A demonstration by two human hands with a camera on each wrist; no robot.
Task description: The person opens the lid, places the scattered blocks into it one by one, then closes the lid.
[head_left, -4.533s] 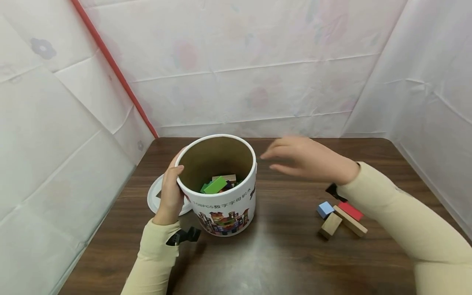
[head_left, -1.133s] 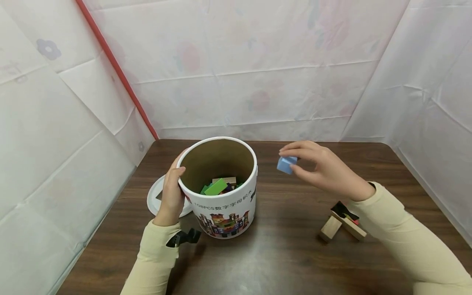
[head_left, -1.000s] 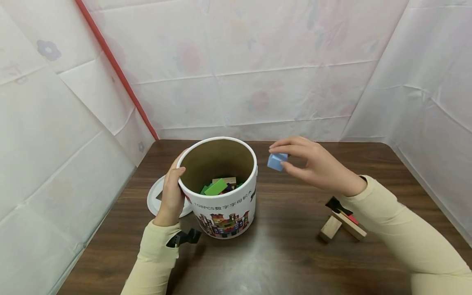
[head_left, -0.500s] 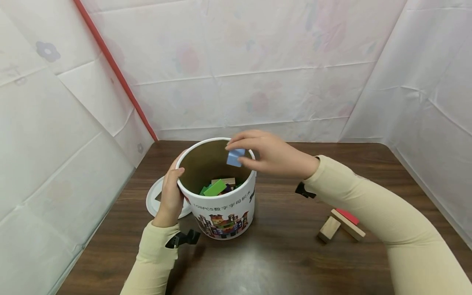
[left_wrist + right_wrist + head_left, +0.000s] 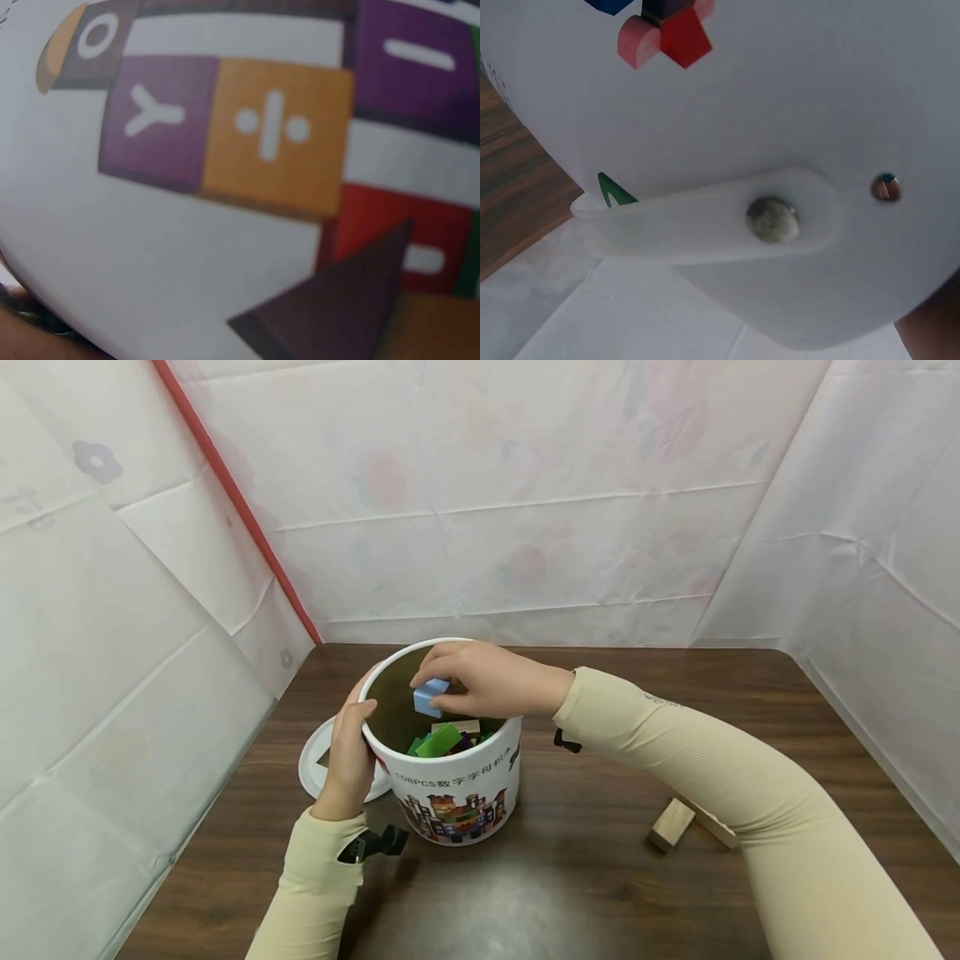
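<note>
**A blue block over the tub**

The little blue block (image 5: 431, 697) is a small cube. The right hand (image 5: 487, 679) pinches it just above the open white tub (image 5: 457, 785). The left hand (image 5: 348, 758) curls round the tub's rim. The right sleeve hides part of the wooden blocks (image 5: 672, 823) on the counter (image 5: 585, 877).

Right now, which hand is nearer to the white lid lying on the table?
Left. The left hand grips the bucket rim directly beside the lid; the right hand holds the blue block over the opening.
</note>
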